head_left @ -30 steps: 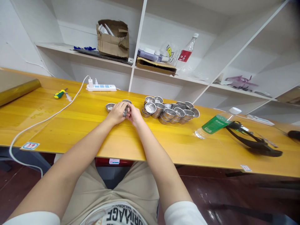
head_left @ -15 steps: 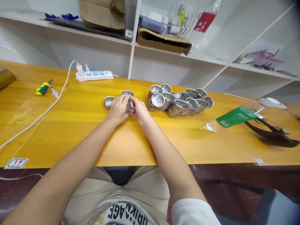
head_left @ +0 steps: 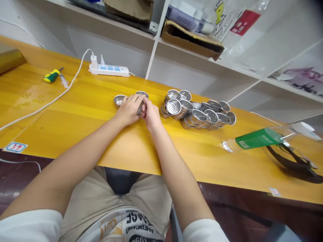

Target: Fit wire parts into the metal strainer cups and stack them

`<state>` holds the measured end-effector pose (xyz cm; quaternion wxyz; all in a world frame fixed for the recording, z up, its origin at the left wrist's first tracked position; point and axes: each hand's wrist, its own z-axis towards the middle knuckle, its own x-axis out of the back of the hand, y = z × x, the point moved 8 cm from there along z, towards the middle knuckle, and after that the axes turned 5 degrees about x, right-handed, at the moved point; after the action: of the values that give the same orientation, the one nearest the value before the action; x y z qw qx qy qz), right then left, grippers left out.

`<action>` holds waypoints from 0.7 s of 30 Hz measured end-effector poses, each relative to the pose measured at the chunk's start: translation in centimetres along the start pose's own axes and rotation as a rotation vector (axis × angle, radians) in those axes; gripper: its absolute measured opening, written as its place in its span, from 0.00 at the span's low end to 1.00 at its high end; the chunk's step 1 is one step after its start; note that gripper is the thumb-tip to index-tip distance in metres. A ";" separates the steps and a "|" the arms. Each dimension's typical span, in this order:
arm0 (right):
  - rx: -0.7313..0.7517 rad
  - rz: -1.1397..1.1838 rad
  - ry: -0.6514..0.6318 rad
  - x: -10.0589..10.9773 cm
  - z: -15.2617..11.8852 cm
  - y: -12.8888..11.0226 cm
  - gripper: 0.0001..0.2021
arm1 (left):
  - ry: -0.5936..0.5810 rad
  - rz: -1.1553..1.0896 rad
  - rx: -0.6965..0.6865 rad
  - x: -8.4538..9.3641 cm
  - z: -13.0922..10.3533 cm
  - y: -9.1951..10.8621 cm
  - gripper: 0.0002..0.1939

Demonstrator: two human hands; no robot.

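Left hand (head_left: 130,109) and right hand (head_left: 152,115) clamp a mostly hidden metal piece (head_left: 140,108) beside the stacked cups (head_left: 198,116), which could topple if the right hand bumps them.

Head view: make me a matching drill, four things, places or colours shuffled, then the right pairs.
1. left hand
2. screwdriver
3. metal cup cluster
4. power strip

A. white, plug near its left end
B. meeting the right hand around a partly hidden metal piece
C. mostly green and yellow
D. on the table, right of both hands

Pairs: 1-B; 2-C; 3-D; 4-A
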<state>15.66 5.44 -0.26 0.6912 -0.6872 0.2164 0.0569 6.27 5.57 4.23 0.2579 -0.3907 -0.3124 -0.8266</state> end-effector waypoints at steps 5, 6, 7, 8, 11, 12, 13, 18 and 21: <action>-0.020 0.007 -0.017 -0.3 -0.2 0.2 0.25 | -0.021 -0.010 -0.009 -0.3 -0.2 -0.5 0.35; -0.021 0.004 -0.014 -0.4 -0.3 0.1 0.25 | -0.016 -0.013 -0.013 -0.3 -0.2 -0.6 0.36; -0.022 0.002 -0.013 -0.5 -0.4 0.0 0.25 | -0.008 -0.017 -0.019 -0.3 -0.2 -0.7 0.37; -0.025 0.001 -0.013 -0.6 -0.5 -0.2 0.25 | 0.001 -0.023 -0.029 -0.3 -0.3 -0.8 0.38; -0.039 0.000 -0.024 -1.0 -0.9 -0.7 0.25 | 0.038 -0.043 -0.059 0.2 -0.6 -0.6 0.38; -0.041 -0.003 -0.030 -1.1 -1.0 -0.8 0.25 | 0.050 -0.047 -0.064 0.4 -0.7 -0.6 0.38; -0.041 -0.007 -0.038 -1.2 -1.2 -1.0 0.26 | 0.062 -0.049 -0.062 0.6 -0.8 -0.6 0.37; -0.009 -0.033 -0.083 -1.6 -1.7 -1.2 0.26 | 0.058 -0.045 -0.026 0.9 -1.1 -0.6 0.35; -0.010 -0.030 -0.088 -1.7 -1.6 -0.9 0.28 | 0.022 -0.049 -0.018 0.5 -1.0 -0.9 0.36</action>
<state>14.15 4.17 1.31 0.6974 -0.6906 0.1751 0.0777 4.93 5.37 3.83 0.2374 -0.3760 -0.3118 -0.8397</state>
